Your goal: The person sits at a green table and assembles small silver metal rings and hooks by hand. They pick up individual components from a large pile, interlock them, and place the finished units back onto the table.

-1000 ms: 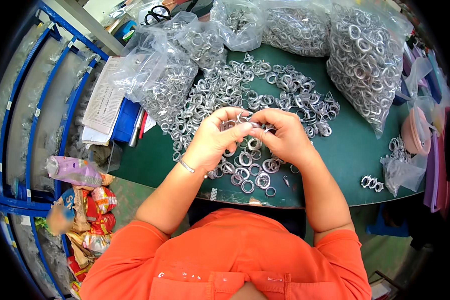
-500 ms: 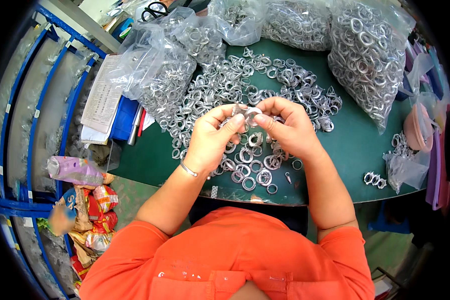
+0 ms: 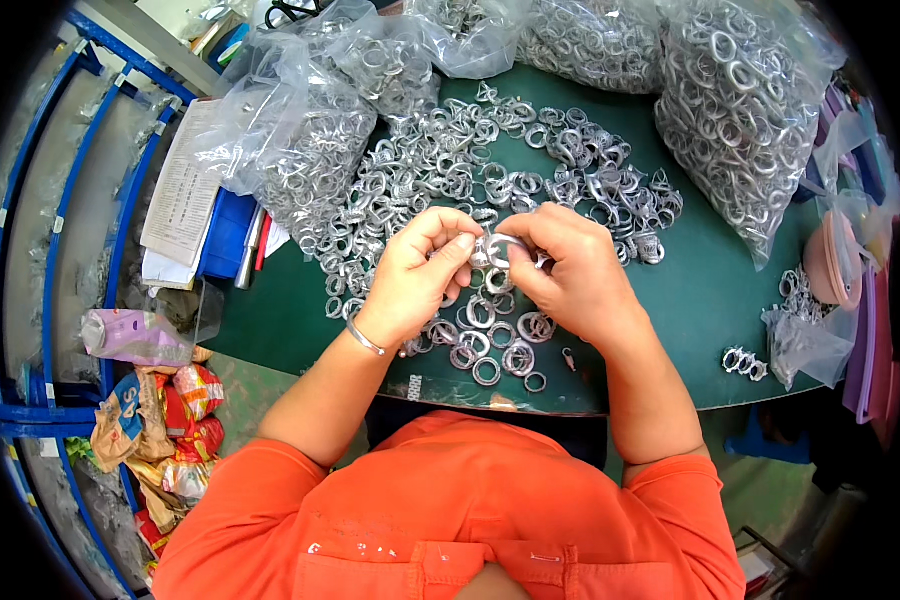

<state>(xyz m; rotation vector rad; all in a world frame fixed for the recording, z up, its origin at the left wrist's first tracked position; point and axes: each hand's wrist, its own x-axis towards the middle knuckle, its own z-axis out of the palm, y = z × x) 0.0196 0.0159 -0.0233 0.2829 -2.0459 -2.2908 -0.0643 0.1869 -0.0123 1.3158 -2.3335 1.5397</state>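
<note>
My left hand point(image 3: 417, 272) pinches a small silver ring point(image 3: 481, 252) between thumb and forefinger. My right hand point(image 3: 578, 268) is closed on another silver ring point(image 3: 502, 243), which touches or overlaps the first one; my fingers cover part of both. Below my hands lie several loose silver rings of different sizes, one of them a wide ring point(image 3: 518, 358) near the table edge. Beyond my fingers spreads a heap of silver rings point(image 3: 400, 180), some plain and some with patterned bands.
Clear plastic bags of rings stand at the far left point(image 3: 310, 160), far middle and far right point(image 3: 735, 120) of the green table point(image 3: 660, 330). A pink cup point(image 3: 832, 265) and a small bag point(image 3: 800, 345) sit at the right. Papers point(image 3: 182, 195) and a blue box point(image 3: 228, 235) flank the left.
The right hand has turned so its back shows more, and the ring in it is tilted against the left hand's ring. The view has shifted slightly.
</note>
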